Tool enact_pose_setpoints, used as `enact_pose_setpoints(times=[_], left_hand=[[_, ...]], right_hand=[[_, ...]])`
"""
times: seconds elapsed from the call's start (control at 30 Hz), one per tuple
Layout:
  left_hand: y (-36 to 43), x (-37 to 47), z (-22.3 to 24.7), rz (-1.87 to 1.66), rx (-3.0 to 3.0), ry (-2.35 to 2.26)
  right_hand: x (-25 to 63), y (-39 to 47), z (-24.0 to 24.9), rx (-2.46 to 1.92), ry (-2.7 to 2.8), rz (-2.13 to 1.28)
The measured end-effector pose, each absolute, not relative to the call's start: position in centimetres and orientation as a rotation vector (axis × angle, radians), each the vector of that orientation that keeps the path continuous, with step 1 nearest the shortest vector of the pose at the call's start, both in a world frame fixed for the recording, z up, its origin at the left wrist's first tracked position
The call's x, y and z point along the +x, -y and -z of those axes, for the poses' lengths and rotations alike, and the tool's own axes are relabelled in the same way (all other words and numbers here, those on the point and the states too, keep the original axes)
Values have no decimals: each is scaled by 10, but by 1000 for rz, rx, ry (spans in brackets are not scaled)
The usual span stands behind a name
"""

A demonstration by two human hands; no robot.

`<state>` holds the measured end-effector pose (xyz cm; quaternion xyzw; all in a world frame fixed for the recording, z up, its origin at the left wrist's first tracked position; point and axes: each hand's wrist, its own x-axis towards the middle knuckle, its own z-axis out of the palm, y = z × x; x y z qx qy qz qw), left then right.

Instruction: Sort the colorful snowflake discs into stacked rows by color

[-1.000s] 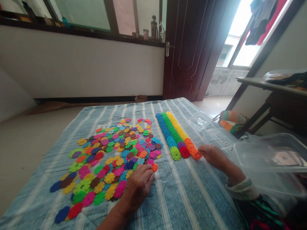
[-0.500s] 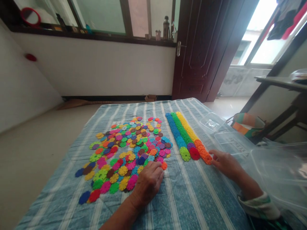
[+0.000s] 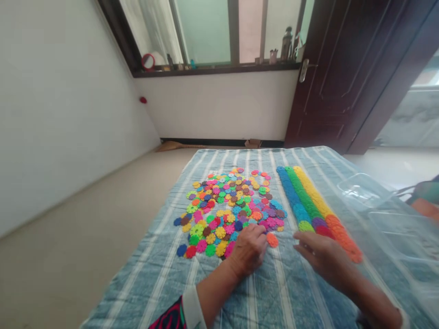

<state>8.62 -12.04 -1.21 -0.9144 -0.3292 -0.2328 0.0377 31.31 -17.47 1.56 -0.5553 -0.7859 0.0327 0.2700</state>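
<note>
On the striped cloth (image 3: 240, 292) lies a loose heap of flower-shaped plastic discs (image 3: 221, 212) in many colours. My left hand (image 3: 249, 246) rests at the heap's near right edge, fingers curled down and closed; what is under them is hidden. Just right of its fingertips a single orange disc (image 3: 272, 240) lies flat. My right hand (image 3: 324, 256), slightly blurred, hovers over the near ends of the overlapping disc rows, thumb and fingers apart with nothing seen between them. These rows are a blue one (image 3: 290, 189), a green one (image 3: 303, 192) and a yellow one (image 3: 310, 187) ending in orange discs (image 3: 343, 235).
Clear plastic containers (image 3: 363, 189) stand along the right side. Beyond the cloth's far edge are a white wall (image 3: 219, 105), a dark red door (image 3: 329, 82) and a window sill (image 3: 219, 69) with a flask (image 3: 286, 45). A broom (image 3: 171, 145) lies on the floor.
My view has swung left. My right hand has left the end of the orange discs and moved left toward the heap. The single orange disc now lies farther out from the heap.
</note>
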Motion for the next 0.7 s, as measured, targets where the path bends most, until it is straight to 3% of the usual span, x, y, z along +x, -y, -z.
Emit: enact_pose_setpoints(times=[0.23,0.7], left_hand=[[115,79,16,602,-2821,1071],[98,61,9,472,-2832,1250]], right_hand=[[263,162,-10,-1331,2266,-283],[249,163,36,-1149,2186,-298]])
